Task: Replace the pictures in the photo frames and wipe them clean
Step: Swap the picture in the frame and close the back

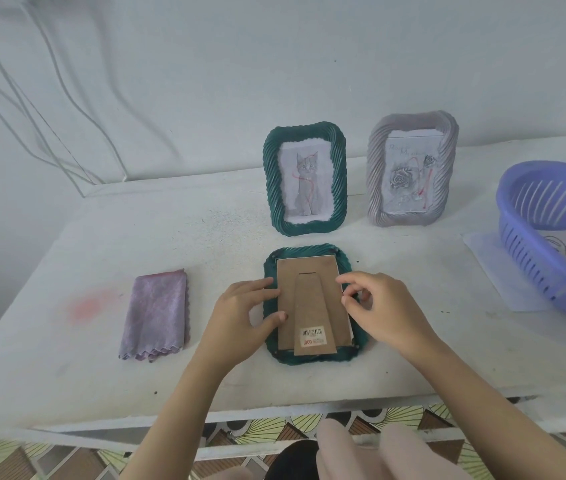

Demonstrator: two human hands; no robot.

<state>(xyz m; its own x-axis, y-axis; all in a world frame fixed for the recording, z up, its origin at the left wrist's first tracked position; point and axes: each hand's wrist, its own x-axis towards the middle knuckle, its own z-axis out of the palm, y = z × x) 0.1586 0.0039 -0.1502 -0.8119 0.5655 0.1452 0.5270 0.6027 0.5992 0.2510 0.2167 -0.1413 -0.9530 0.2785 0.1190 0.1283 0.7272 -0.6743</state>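
A dark green photo frame [309, 253] lies face down on the white table, its brown cardboard backing [309, 289] with a fold-out stand and barcode sticker facing up. My left hand [240, 313] rests on the frame's left edge, thumb and forefinger touching the backing. My right hand [378, 306] is at the right edge, fingers curled and pinching at the backing's side. Behind stand a green frame [305, 178] with a cat drawing and a grey frame [411, 168] with a rose drawing. A folded purple cloth [157, 315] lies to the left.
A purple plastic basket [531, 244] sits at the right on a sheet of paper [496, 271], with a leaf drawing inside it. White cables hang on the wall at the back left. The table's front edge is close to my body; patterned floor lies below.
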